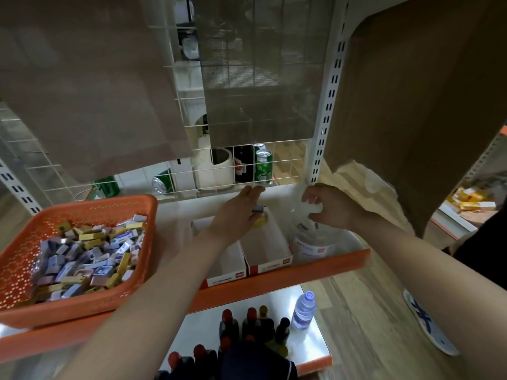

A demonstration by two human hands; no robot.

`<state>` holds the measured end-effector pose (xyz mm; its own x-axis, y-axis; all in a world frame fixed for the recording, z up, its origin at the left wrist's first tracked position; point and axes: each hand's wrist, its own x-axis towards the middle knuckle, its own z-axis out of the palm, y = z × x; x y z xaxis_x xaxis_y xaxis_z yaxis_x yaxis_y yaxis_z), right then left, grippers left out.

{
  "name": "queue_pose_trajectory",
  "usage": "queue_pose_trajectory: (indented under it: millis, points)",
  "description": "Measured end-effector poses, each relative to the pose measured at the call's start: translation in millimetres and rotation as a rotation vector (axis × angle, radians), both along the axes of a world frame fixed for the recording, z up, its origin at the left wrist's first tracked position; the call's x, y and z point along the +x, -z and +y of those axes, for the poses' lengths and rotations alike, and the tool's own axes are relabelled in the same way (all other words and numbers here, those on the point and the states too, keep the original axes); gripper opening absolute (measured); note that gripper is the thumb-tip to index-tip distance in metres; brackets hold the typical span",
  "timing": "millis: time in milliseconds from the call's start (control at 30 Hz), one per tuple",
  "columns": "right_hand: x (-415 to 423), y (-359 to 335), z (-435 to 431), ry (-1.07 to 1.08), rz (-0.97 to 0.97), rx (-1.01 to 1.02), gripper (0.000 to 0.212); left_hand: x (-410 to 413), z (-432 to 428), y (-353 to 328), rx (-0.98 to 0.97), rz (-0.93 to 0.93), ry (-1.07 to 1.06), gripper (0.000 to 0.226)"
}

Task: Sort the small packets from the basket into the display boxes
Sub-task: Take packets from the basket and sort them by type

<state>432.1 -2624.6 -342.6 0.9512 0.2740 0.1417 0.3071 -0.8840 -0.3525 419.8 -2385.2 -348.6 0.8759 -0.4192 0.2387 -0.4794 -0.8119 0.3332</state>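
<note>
A white shelf with an orange front edge [301, 270] spans the view, backed by a white wire grid [241, 171]. On its left part sits an orange basket [82, 208], the biggest item on it, holding a heap of small packets [87, 256] in blue-white, gold and pink. To the right of the basket, 2 display boxes stand side by side, touching, both white with red front walls. The left display box [225, 278] is partly hidden under the left forearm; the right display box [270, 266] shows a bare white inside. Just right of them sits a clear plastic bag [312, 244] with a printed label.

The left hand [236, 212] reaches over the back end of the right display box, its fingers curled around 1 small packet [259, 209], with a yellow packet [260, 221] just below it at the box's far end. The right hand [329, 208] has its fingers curled and pinches the top of the clear plastic bag.

On the lower shelf [310, 349] stand dark bottles with red caps [251, 319] and 1 water bottle [303, 311]. Behind the grid are green cans [262, 165].
</note>
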Motion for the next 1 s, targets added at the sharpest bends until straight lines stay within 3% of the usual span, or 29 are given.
queue_pose_trajectory:
  millis: [233, 567, 700, 900, 1000]
  points:
    - [0, -4, 36, -0.150, 0.017, 0.250, 0.036, 0, -16, -1, -0.155, 0.004, 0.016, 0.066]
    - [1, -6, 49, -0.155, 0.001, 0.232, 0.021, -2, -30, -3, -0.226, 0.022, 0.083, 0.071]
    - [3, -5, 34, -0.113, -0.020, 0.205, 0.023, -2, -27, -2, -0.114, 0.017, 0.062, 0.070]
    - [4, -1, -9, 0.070, -0.014, 0.043, 0.023, 3, 11, 6, 0.280, -0.015, -0.060, 0.049]
    - [2, 2, -20, 0.105, 0.019, 0.004, 0.022, 5, 31, 13, 0.335, 0.003, -0.127, 0.045]
